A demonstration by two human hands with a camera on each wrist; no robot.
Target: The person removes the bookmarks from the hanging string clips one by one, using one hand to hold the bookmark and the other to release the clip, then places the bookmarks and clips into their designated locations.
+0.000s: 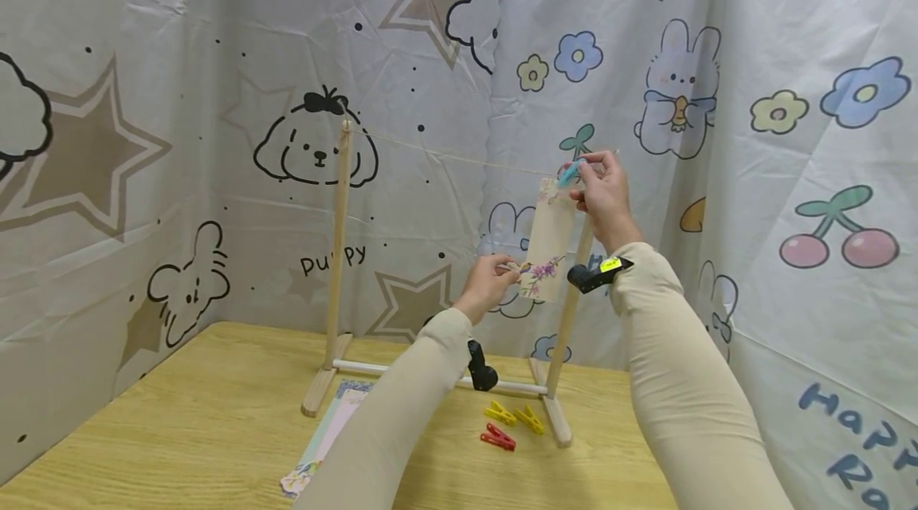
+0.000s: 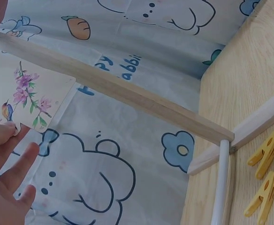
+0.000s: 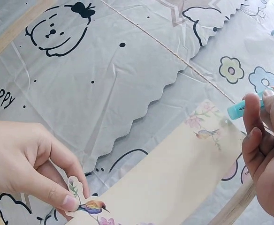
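A cream card [image 1: 551,231] printed with flowers and birds hangs upright by the right end of a thin string [image 1: 459,158]. My left hand [image 1: 489,284] pinches its lower left edge, at the bird cutout, between thumb and finger. At the card's top corner my right hand [image 1: 606,195] grips a light blue clothespin [image 3: 240,110], its tip close to the string and the card's upper edge. Whether the clothespin bites on both card and string I cannot tell. In the left wrist view the card's printed lower end [image 2: 31,93] shows beside the wooden post [image 2: 127,96].
The wooden frame has a left post [image 1: 339,247], feet and a white crossbar [image 1: 362,366] on the wooden table [image 1: 215,414]. Yellow clothespins [image 1: 529,419] and a red clothespin [image 1: 498,437] lie by the right foot. More printed cards [image 1: 333,426] lie left, partly behind my sleeve. A printed curtain surrounds the table.
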